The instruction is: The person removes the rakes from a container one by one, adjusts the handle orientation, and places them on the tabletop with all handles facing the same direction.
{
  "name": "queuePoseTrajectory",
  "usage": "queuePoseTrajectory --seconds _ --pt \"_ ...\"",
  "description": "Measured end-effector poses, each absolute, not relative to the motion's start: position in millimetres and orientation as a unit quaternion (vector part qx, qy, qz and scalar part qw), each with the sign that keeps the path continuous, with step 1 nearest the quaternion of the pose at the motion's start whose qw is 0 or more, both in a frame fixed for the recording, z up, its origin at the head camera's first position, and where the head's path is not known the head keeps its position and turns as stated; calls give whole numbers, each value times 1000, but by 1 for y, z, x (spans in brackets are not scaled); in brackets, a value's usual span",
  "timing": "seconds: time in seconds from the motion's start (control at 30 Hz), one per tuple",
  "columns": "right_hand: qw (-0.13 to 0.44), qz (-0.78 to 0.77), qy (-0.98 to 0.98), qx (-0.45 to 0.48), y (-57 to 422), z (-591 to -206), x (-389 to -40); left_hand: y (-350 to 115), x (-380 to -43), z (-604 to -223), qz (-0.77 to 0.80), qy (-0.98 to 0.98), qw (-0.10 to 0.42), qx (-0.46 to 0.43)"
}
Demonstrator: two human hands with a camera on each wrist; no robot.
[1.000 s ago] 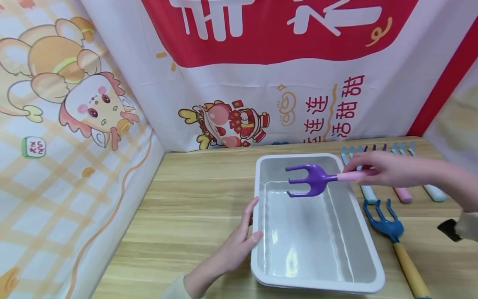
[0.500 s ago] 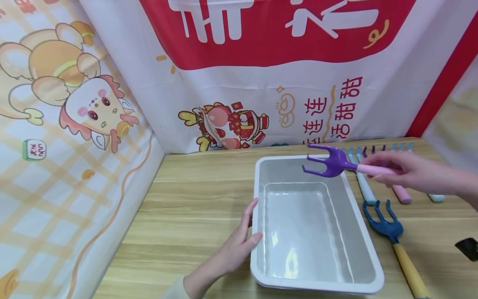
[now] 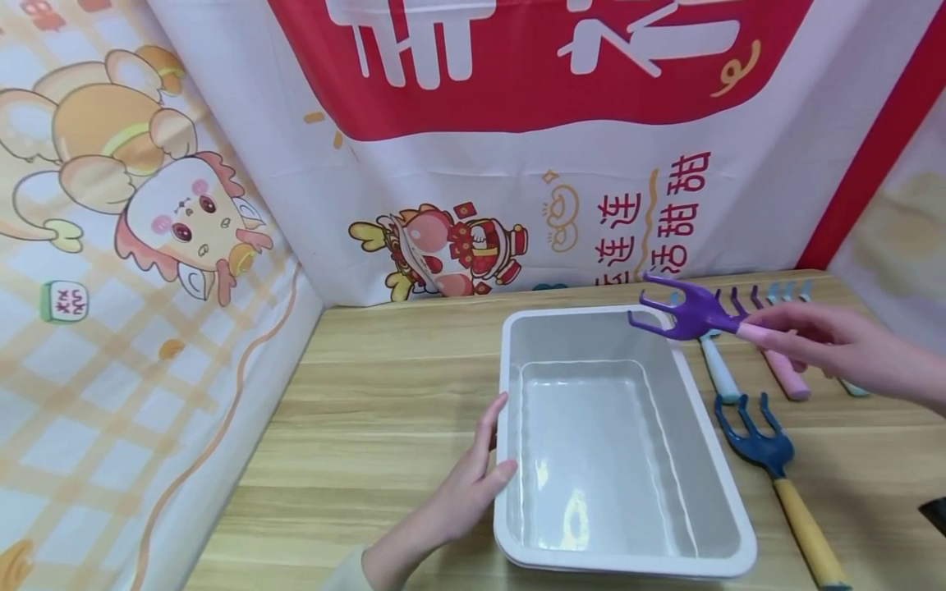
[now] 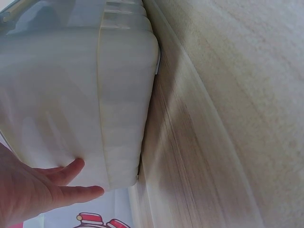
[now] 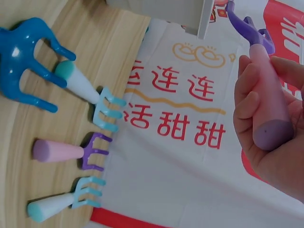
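My right hand (image 3: pixel 835 341) holds a small garden hand rake (image 3: pixel 695 312) by its pink handle. Three purple tines point left, raised above the far right corner of a grey-white plastic tub (image 3: pixel 624 562). In the right wrist view the fingers curl round the handle (image 5: pixel 268 95). At the tub's left side, my left hand (image 3: pixel 461 492) rests against the outer wall. The left wrist view shows its extended fingers (image 4: pixel 78 194) touching that wall. The tub's bare floor shows in the head view.
Right of the tub lie a larger blue rake with a wooden handle (image 3: pixel 809 529) and three small rakes, one with a pink handle (image 5: pixel 61 151) between two pale-handled ones. Printed cloth (image 3: pixel 443 180) hangs behind the wooden table (image 3: pixel 355 435) and along its left side.
My right hand has carried the purple rake rightward and a little back, from above the tub's middle to its far right corner. The left hand stays against the tub.
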State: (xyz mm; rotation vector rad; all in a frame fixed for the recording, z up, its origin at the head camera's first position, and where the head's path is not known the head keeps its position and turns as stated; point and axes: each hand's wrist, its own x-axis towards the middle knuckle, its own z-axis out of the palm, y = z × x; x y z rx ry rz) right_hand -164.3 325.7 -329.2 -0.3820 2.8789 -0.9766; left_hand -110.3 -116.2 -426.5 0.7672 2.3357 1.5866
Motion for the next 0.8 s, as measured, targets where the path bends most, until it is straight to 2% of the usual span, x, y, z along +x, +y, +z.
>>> queuePoseTrajectory --seconds 0.2,0.53,0.63,0.8 --pt "-1 -323 936 -141 343 -343 -156 -118 -111 -427 544 789 108 264" --pt "-2 -325 944 -62 375 -378 -133 -118 -111 -428 535 796 100 264" --pt "-30 -331 942 -43 390 -396 -126 -118 -111 -428 530 801 100 260" --pt "-110 -381 914 -79 416 -428 -114 -118 -111 -428 528 804 101 254"
